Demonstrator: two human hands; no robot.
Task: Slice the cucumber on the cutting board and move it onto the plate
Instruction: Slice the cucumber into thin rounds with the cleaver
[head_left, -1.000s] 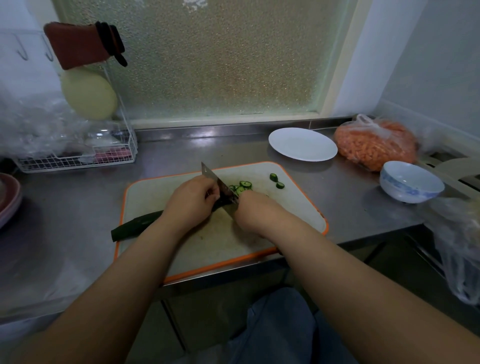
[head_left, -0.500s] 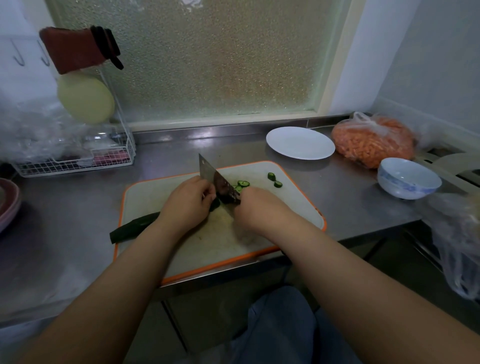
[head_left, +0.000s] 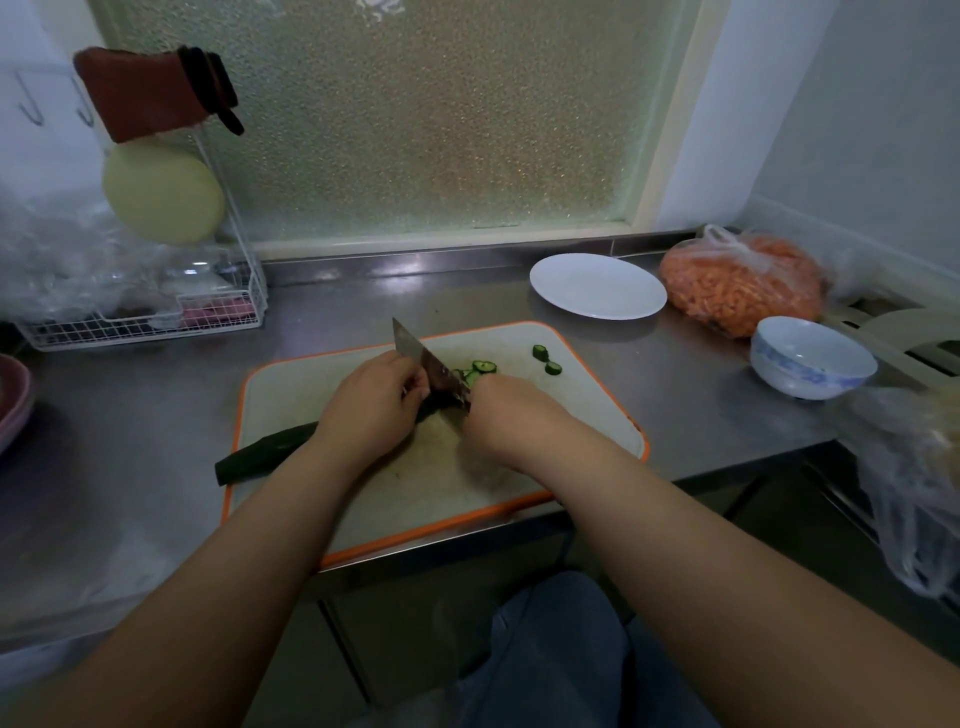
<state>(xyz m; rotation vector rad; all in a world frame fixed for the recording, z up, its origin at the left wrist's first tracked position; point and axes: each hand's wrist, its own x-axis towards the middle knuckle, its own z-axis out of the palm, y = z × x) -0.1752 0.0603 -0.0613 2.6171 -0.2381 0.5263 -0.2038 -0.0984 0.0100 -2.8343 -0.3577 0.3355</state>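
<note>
Holding the cucumber down on the cutting board, the left hand curls over its cut end, the uncut end sticking out past the wrist. Just beside it, the right hand grips the knife, blade tilted against the left knuckles. Slices lie beyond the right hand; the plate sits farther off, bare.
</note>
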